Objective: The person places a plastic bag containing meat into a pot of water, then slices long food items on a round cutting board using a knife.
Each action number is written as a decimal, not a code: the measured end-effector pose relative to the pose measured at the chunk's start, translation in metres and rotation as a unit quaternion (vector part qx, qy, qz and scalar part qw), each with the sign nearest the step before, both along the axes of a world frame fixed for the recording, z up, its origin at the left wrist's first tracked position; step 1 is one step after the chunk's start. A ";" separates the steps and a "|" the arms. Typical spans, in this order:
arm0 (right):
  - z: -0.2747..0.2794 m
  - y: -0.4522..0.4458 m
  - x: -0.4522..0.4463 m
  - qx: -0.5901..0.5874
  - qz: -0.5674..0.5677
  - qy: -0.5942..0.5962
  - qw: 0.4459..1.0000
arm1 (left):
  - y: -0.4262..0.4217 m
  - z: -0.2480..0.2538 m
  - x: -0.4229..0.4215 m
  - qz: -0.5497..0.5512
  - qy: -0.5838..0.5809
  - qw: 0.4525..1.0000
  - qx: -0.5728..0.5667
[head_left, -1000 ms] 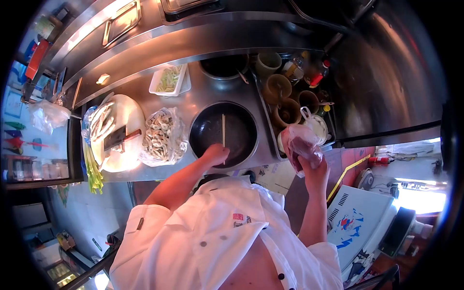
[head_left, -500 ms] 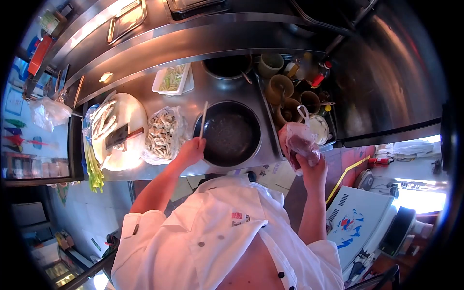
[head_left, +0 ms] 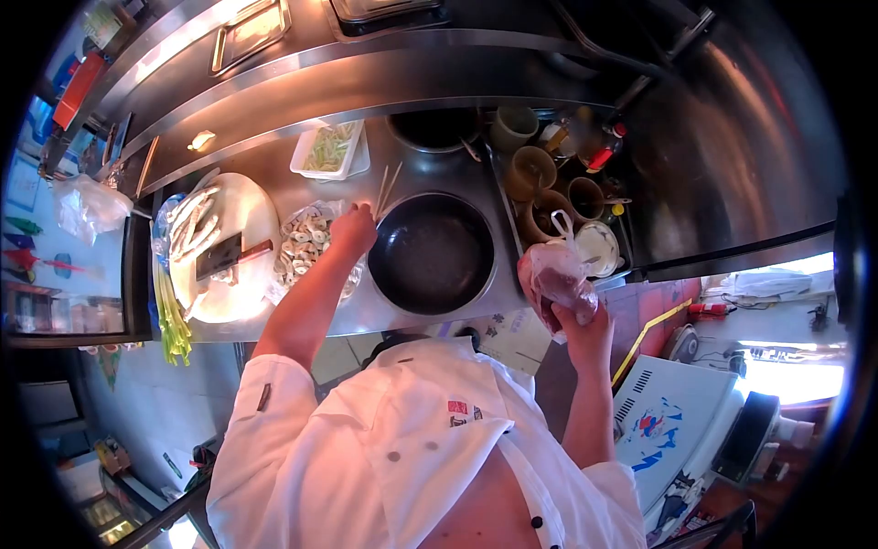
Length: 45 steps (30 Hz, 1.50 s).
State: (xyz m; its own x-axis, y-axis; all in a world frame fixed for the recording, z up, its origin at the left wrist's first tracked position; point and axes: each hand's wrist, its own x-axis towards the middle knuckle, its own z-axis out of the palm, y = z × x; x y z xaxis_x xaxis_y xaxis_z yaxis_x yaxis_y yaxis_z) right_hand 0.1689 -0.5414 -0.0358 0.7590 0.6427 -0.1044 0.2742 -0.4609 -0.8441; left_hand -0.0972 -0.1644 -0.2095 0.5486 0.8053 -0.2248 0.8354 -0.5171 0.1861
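Observation:
My left hand (head_left: pixel 352 231) is closed on a pair of chopsticks (head_left: pixel 389 188), whose tips point up and slightly apart. It is over the right edge of a clear bag of sliced mushrooms (head_left: pixel 306 240). Beside it on the right is a dark round pan (head_left: pixel 432 253) with nothing visible inside. My right hand (head_left: pixel 585 331) grips a plastic bag of pinkish meat (head_left: pixel 556 279), held up in front of the seasoning containers. A white lidded or filled tub (head_left: pixel 598 249) sits just behind the bag.
A round cutting board (head_left: pixel 251 206) at the left holds a cleaver (head_left: pixel 219 257) and pale strips. Green stalks (head_left: pixel 171 316) hang over the counter edge. Behind are a white tray of cut greens (head_left: pixel 326 151) and a dark pot (head_left: pixel 434 133). Brown containers (head_left: pixel 532 174) and bottles stand at the right.
The left hand has lifted the chopsticks out of the pan and moved left and up to the mushroom bag. The right hand still holds the meat bag, shifted slightly left.

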 end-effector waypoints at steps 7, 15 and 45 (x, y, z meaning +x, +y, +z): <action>-0.005 -0.014 0.005 0.023 -0.028 0.019 0.999 | -0.078 -0.041 -0.046 0.128 -0.228 0.965 0.034; -0.049 0.003 0.025 0.018 0.046 0.067 0.997 | -0.173 -0.079 -0.097 0.271 -0.379 0.837 -0.286; -0.140 0.131 -0.100 0.031 -0.053 0.200 0.978 | 0.126 -0.096 -0.811 0.672 -0.029 0.737 0.066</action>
State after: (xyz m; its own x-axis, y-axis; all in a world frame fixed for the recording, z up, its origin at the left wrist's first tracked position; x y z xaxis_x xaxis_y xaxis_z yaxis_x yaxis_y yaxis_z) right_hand 0.0692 -0.4107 -0.1756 0.7273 0.5775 -0.3709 -0.1305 -0.4141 -0.9008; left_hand -0.9077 -0.0385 -0.3060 -0.7583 0.6438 -0.1027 0.6035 0.7527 0.2631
